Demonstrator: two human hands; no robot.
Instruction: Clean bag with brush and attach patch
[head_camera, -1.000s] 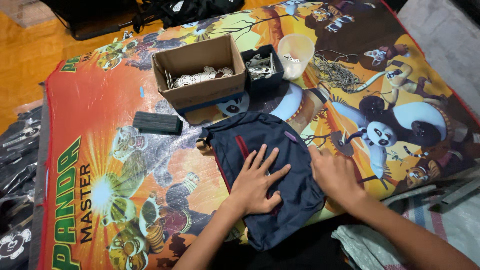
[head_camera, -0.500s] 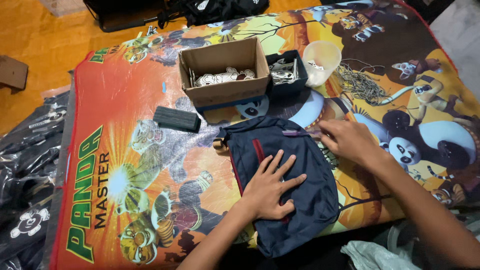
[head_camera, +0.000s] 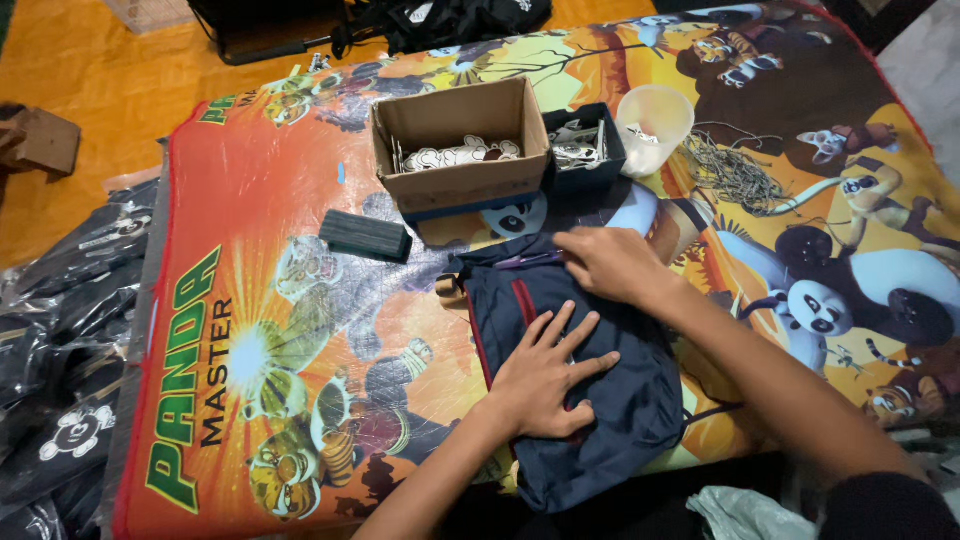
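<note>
Orange wooden floor shows at the top left, and over it lies a big colourful cartoon mat (head_camera: 300, 330) with animals printed on it. At the far left edge there are dark plastic-wrapped packages (head_camera: 60, 330) in a pile. On the mat, a small dark rectangular block (head_camera: 365, 235) lies flat, just left of an open cardboard box (head_camera: 460, 150) that holds pale pieces. Beside the box stands a small dark tray (head_camera: 583, 150) with little metal parts, then a clear plastic cup (head_camera: 655, 125), and a heap of thin strings (head_camera: 735, 175).

Near the front, a dark blue bag (head_camera: 620, 400) (with a red stripe along it) lies flat on the mat. The left hand (head_camera: 545, 375) rests on the middle of the bag, palm down, fingers spread wide, forearm coming from below. The right hand (head_camera: 610, 262) is at the top edge of the bag, fingers bent and close together; I cannot tell if they pinch something. Its arm crosses from the lower right.
</note>
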